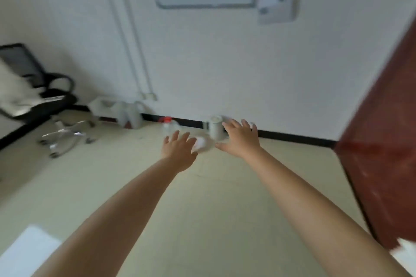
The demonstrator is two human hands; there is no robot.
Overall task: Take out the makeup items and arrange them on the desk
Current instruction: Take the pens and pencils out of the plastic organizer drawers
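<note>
both hands reached out, fingers spread, holding nothing. blurred white thing point(202, 143) lay between left hand point(180, 150) and right hand point(239, 139), just off left fingertips; no makeup or desk identifiable.

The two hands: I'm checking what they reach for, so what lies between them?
In the head view, a blurred whitish object shows between the left hand and right hand; it is too blurred to identify.
</note>
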